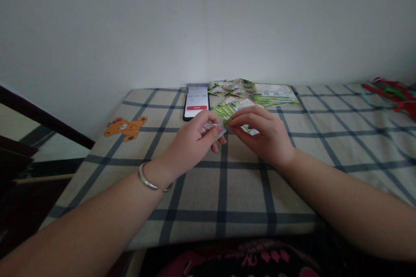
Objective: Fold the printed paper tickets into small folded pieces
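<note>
Between my hands, above the checked tablecloth, is a small white and green printed packet (220, 132). My left hand (198, 136) pinches it between thumb and fingers, a silver bangle on that wrist. At the packet's right end, the fingertips of my right hand (264, 132) are pressed together on its green edge. Just behind my hands lies a fanned-out group of flat green and white packets (238, 104), partly covered by my right hand. What is printed on the held packet is too small to read.
A phone (196, 103) showing a timer lies behind my left hand. Folded green packets (232, 88) and flat printed sheets (274, 92) rest against the wall. A bear-shaped cutout (126, 128) is at the left, tangled red and green cords (394, 95) at the far right.
</note>
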The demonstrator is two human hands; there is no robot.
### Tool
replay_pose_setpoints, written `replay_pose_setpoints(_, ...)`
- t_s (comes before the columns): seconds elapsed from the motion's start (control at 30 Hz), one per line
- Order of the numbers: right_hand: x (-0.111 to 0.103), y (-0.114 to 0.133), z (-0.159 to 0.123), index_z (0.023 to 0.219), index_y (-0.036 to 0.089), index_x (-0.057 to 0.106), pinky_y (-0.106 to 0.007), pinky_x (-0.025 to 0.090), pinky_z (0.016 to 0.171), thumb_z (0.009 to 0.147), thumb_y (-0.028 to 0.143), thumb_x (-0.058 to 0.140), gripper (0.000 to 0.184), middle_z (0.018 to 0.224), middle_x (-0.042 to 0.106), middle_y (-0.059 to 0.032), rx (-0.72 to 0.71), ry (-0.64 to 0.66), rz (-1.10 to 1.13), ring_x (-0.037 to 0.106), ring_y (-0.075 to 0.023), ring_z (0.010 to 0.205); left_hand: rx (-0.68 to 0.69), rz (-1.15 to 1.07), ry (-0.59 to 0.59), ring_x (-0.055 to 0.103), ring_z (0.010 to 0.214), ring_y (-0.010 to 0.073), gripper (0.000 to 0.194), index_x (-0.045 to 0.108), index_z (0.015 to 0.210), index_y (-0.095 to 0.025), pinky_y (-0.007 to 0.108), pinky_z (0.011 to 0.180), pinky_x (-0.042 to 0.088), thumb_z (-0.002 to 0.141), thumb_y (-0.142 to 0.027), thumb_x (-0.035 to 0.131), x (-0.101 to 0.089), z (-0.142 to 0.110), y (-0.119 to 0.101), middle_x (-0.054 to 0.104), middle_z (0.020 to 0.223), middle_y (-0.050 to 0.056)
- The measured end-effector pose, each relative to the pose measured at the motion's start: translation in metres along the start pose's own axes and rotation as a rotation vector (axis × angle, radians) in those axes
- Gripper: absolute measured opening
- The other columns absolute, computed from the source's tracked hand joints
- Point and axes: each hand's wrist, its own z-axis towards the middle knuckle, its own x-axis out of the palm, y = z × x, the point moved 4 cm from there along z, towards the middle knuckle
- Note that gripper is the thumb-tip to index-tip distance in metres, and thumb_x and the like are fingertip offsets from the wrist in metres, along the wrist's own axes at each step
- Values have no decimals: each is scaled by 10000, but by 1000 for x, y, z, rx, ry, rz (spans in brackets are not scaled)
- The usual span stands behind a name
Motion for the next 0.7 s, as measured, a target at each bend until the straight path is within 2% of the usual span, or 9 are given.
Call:
replay_pose_setpoints(0.13, 0, 1, -1, 950, 236, 691, -305, 537, 802, 906, 218, 601, 102, 1008, 714, -42, -12, -8, -36, 668, -165, 927, -47, -144, 63, 640, 506, 106, 118, 449, 924, -217, 203, 462, 480, 930, -318, 509, 3, 1, 1, 669, 710, -26)
replay_pose_setpoints(0.23, 0, 0, -1, 977, 241, 702, -319, 534, 820, 906, 227, 599, 126, 1025, 719, -43, -8, -5, -58, 669, -171, 935, -33, -119, 56, 649, 520, 107, 115, 440, 930, -218, 206, 476, 491, 939, -320, 494, 3, 0, 0, 674, 727, -23)
replay_pose_setpoints(0.47, 1, -1, 0, 945, 236, 702, -323, 525, 827, 900, 232, 603, 109, 995, 721, -39, -5, 6, -46, 665, -170, 926, 86, 221, 2, 673, 581, 106, 89, 452, 940, -222, 221, 559, 502, 968, -306, 461, 1, -5, -6, 689, 748, -29)
replay_pose_setpoints(0.7, 2, -2, 1, 866, 234, 703, -322, 505, 771, 858, 205, 639, 72, 923, 688, -42, 3, 25, -93, 635, -182, 879, 211, 641, -52, 665, 622, 130, 46, 494, 955, -218, 226, 554, 435, 951, -260, 477, -1, -7, -10, 666, 713, -24)
